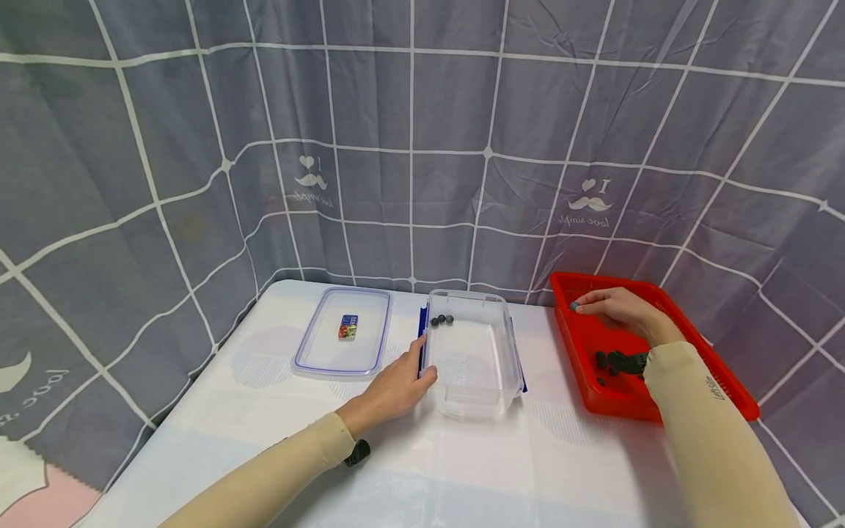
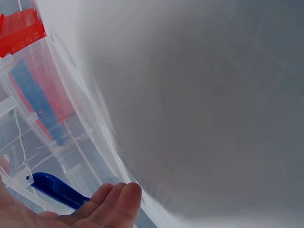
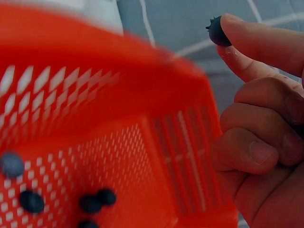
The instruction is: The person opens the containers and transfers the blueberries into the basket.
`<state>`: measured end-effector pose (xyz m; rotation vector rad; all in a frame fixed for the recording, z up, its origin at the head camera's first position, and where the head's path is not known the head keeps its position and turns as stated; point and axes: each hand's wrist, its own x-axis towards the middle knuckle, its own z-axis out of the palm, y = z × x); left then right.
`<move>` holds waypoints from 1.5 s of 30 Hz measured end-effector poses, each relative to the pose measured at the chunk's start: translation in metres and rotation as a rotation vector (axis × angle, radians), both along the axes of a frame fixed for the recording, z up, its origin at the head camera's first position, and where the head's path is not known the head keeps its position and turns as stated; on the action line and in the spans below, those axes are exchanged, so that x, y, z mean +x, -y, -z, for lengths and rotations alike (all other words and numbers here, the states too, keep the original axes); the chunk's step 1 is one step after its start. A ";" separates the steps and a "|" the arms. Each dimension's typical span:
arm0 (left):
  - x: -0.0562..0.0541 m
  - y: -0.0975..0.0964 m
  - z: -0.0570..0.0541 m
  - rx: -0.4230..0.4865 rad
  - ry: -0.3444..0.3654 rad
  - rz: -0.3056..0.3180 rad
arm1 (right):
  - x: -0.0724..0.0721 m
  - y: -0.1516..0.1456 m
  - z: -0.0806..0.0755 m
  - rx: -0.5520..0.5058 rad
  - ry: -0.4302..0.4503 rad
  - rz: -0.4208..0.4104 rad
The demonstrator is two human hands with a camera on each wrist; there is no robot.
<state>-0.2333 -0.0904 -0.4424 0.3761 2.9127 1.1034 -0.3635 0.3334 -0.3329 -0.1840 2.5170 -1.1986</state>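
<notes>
My right hand (image 1: 620, 306) is above the red basket (image 1: 574, 330), pinching a blueberry (image 3: 217, 32) between thumb and index finger. The berry's crown points away from the fingertips, and the other fingers are curled into the palm. My left hand (image 1: 394, 385) holds the left side of a clear plastic container (image 1: 472, 403), thumb at the rim and fingers along the outer wall by a blue latch (image 2: 57, 190). Several blueberries (image 1: 441, 319) lie in the container's far left corner. More blueberries (image 3: 32, 201) sit on the basket's perforated floor.
A clear lid (image 1: 323, 352) with a blue edge and a small printed label (image 1: 348, 327) lies left of the container. The white-covered table (image 1: 455, 477) meets a grey grid-patterned curtain (image 1: 370, 183) behind and at both sides.
</notes>
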 end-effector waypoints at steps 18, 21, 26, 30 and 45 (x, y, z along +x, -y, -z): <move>-0.001 0.000 0.000 0.005 -0.006 0.009 | 0.014 -0.064 0.039 0.114 0.128 -0.027; 0.000 -0.001 -0.001 0.008 -0.004 0.008 | 0.016 -0.070 0.042 0.125 0.161 -0.004; 0.001 -0.001 -0.001 0.004 -0.003 0.009 | 0.017 -0.077 0.043 0.173 0.166 -0.012; 0.001 -0.001 -0.001 0.004 -0.001 0.008 | 0.018 -0.078 0.045 0.165 0.166 -0.015; 0.001 0.000 0.001 0.011 -0.006 0.005 | 0.003 -0.028 0.022 0.140 0.007 -0.030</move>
